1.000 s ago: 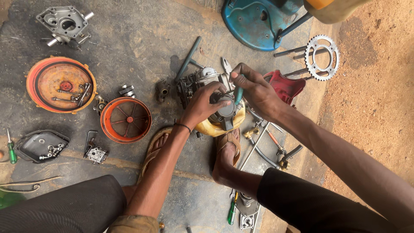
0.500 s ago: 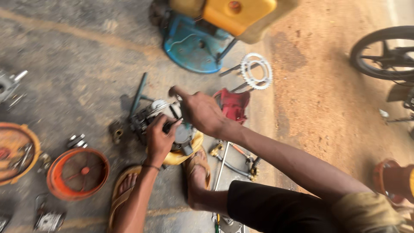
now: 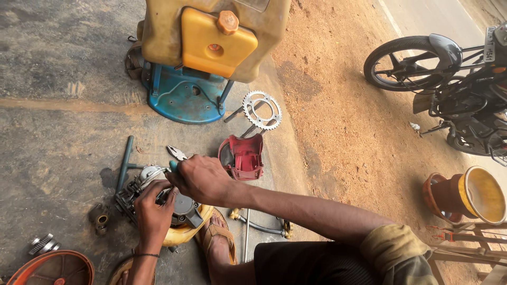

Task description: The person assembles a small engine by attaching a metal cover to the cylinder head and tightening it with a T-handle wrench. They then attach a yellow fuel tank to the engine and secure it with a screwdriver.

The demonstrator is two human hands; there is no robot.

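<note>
The left hand (image 3: 153, 211) is gripping the small engine (image 3: 158, 198) to steady it while the right hand (image 3: 203, 179), closed around pliers (image 3: 176, 154), is working on it.

Right hand (image 3: 203, 179) covers pliers (image 3: 176, 153) handles, only jaws poke out. Left hand (image 3: 153, 211) hides top of small engine (image 3: 158, 198); what fingers pinch, cannot tell. Orange round cover (image 3: 53, 269) cut by bottom edge. Motorcycle (image 3: 449, 74) cut by right edge, front unseen. Yellow canister (image 3: 211, 31) top beyond upper edge. Sandalled foot (image 3: 219, 240) partly under forearm.
</note>
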